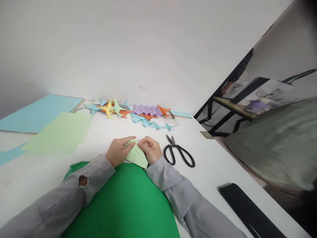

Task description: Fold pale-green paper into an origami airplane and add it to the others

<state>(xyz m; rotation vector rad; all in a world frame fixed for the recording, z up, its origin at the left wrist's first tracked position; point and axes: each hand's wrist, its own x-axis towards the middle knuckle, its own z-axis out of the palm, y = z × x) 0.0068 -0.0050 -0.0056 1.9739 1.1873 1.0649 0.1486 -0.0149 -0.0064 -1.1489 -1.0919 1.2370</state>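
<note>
Just left of the scissors (172, 144), I am holding the light-green paper (137, 158), my left hand (121, 150) steadying it and my right hand (152, 150) pinching it, apparently folding, which is probably calling for careful alignment.

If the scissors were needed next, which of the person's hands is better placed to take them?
Probably the right hand: the scissors lie close beside it, while the left hand is farther away, across the light-green paper.
</note>
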